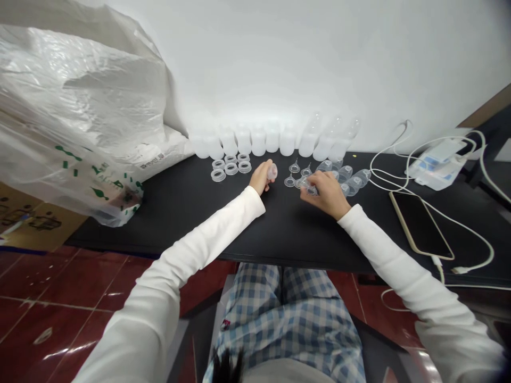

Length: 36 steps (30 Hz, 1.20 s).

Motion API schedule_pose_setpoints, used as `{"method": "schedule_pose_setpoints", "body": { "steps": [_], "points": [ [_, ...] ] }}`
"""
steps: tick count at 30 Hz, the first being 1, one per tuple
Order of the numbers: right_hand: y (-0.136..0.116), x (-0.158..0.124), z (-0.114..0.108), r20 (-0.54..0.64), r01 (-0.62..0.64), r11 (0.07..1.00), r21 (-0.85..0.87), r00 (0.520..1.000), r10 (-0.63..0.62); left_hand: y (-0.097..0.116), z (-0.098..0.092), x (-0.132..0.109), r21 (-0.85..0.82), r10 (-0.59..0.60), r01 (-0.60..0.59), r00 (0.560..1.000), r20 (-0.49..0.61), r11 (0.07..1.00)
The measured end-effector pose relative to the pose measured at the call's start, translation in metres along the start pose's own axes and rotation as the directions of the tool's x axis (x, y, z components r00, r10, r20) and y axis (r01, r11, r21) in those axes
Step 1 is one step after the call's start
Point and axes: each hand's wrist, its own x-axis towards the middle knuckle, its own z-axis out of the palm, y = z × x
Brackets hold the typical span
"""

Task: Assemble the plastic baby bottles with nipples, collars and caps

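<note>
My left hand (261, 177) is closed round a small clear plastic piece (272, 171) above the black table (191, 213). My right hand (325, 192) is curled on a clear silicone teat (309, 187) lying on the table. Just beyond that hand lie more clear teats (294, 168) and transparent caps (346, 173). Several clear rings (231, 168) sit to the left of my left hand. A row of white translucent bottles (259, 141) stands along the wall behind everything.
A large crumpled plastic bag (75, 111) covers the table's left end, over cardboard boxes (24, 218). A phone (421, 223) lies at the right with white cables (471, 234) and a white charger block (439, 162). Red tiled floor lies below.
</note>
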Motion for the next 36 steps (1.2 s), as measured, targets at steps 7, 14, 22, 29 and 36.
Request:
{"method": "schedule_pose_setpoints", "body": {
  "steps": [7,14,22,29,36],
  "points": [
    [0.002,0.002,-0.003,-0.050,-0.232,0.972,-0.032,0.972,0.230,-0.008,-0.006,0.005,0.221,0.067,-0.015,0.971,-0.231,0.975],
    [0.004,0.006,-0.003,0.004,-0.297,0.948,-0.111,0.954,0.300,-0.021,-0.011,0.009,0.567,0.350,-0.240,0.932,-0.091,0.788],
    [-0.001,0.016,0.002,0.088,-0.363,0.914,-0.181,0.920,0.383,-0.013,-0.024,0.010,0.873,0.353,-0.157,0.936,-0.018,0.461],
    [-0.011,0.031,0.010,0.157,-0.342,0.902,-0.262,0.907,0.390,-0.014,-0.021,0.009,0.949,0.399,-0.171,0.915,0.053,0.266],
    [-0.010,0.041,0.016,0.223,-0.300,0.889,-0.347,0.894,0.389,-0.009,-0.021,0.003,0.958,0.429,-0.141,0.903,0.021,0.249]
  ]
}}
